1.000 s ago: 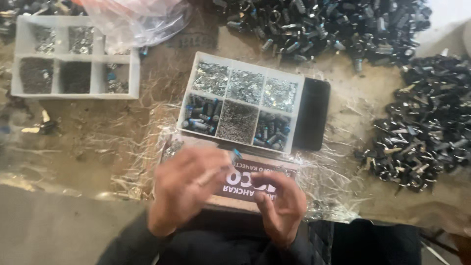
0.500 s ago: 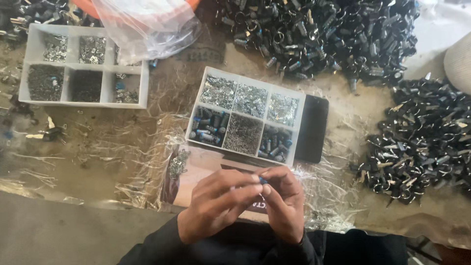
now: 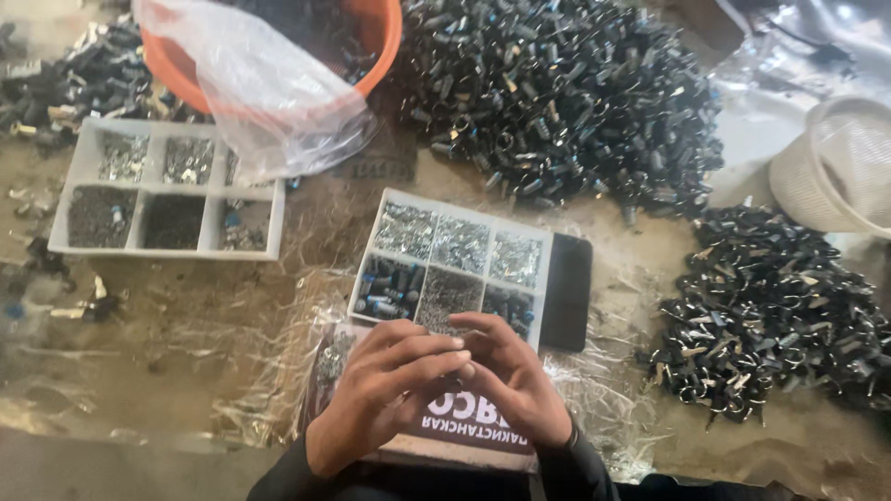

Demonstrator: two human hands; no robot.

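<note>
My left hand (image 3: pixel 380 394) and my right hand (image 3: pixel 510 380) meet fingertip to fingertip over a flat maroon and white printed box (image 3: pixel 436 417) at the near edge of the table. Whatever small part sits between the fingertips is hidden by the fingers. Just beyond the hands stands a white six-compartment tray (image 3: pixel 548 278) with silvery bits in its far row and dark and blue-tipped parts in its near row. A black flat slab (image 3: pixel 568 289) lies against the tray's right side.
A second white compartment tray (image 3: pixel 65 213) sits at the left. An orange basin (image 3: pixel 385 42) with a clear plastic bag (image 3: pixel 278 102) stands at the back. Heaps of small black parts lie at back centre (image 3: pixel 566 93) and right (image 3: pixel 780 306). A white mesh basket (image 3: pixel 845 167) is far right.
The view has tilted up, showing more of the far table. My hands have drawn together, and the blue-tipped part held up a second ago is now hidden between the fingertips.
</note>
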